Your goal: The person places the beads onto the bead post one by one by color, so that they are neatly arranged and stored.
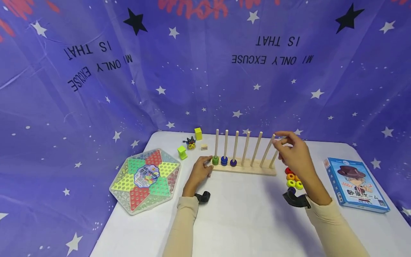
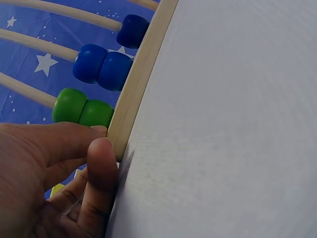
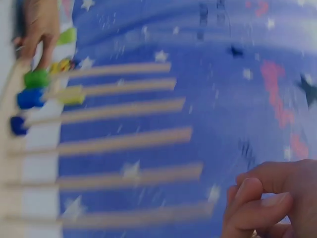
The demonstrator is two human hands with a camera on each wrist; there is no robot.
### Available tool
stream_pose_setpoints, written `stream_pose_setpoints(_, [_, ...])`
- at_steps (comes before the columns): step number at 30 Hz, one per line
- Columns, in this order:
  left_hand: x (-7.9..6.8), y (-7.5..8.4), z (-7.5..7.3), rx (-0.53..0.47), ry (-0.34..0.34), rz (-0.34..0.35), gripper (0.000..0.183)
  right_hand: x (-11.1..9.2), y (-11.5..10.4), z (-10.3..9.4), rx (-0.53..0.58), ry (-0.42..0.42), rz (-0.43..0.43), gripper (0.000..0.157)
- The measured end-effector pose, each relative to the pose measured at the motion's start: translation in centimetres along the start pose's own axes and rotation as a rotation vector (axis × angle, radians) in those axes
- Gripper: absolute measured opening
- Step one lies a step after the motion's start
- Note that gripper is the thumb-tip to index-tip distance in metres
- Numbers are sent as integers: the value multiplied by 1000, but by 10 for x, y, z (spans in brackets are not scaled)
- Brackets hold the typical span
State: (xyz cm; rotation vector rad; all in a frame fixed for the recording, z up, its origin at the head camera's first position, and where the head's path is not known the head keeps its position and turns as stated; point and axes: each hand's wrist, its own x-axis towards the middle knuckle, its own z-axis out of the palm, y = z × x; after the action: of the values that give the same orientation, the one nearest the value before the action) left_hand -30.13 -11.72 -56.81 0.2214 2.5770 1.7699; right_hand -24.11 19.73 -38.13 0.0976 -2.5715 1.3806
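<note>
A wooden peg rack (image 1: pixel 244 170) with several upright pegs stands on the table. Two green beads (image 2: pixel 81 108) sit on its leftmost peg, two blue beads (image 2: pixel 103 68) on the second, and a dark blue bead (image 1: pixel 233 162) low on the third. My left hand (image 1: pixel 200 171) pinches the left end of the rack, thumb at the front edge and forefinger beside the green beads. Near the tops of the rightmost pegs hovers my right hand (image 1: pixel 293 151), its fingers loosely bent. No bead shows between its fingertips (image 3: pixel 247 188); the right wrist view is blurred.
Loose red, orange, yellow and dark blue beads (image 1: pixel 290 183) lie under the right forearm. A blue game box (image 1: pixel 359 185) is at the right, a hexagonal Chinese checkers board (image 1: pixel 146 180) at the left. Behind the left hand stand yellow-green blocks (image 1: pixel 198 134) and a small figure (image 1: pixel 191 143).
</note>
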Motion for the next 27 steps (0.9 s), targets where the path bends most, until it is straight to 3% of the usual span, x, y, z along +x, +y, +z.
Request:
stream_pose_setpoints(5, [0, 2, -3, 5, 2, -6, 48, -38, 68, -16, -27, 66, 186, 54])
stream_pose_setpoints(9, [1, 0, -2, -1, 2, -12, 47, -70, 120, -13, -30, 37, 315, 57])
stream_pose_setpoints(12, [1, 0, 0, -24, 0, -14, 48, -87, 146, -6, -22, 2, 415, 62])
stream_pose_setpoints(17, [1, 1, -1, -38, 0, -22, 47, -97, 168, 8, -41, -42, 492, 68])
stream_pose_setpoints(27, [0, 2, 0, -33, 0, -20, 46, -96, 183, 20, -129, -48, 484, 70])
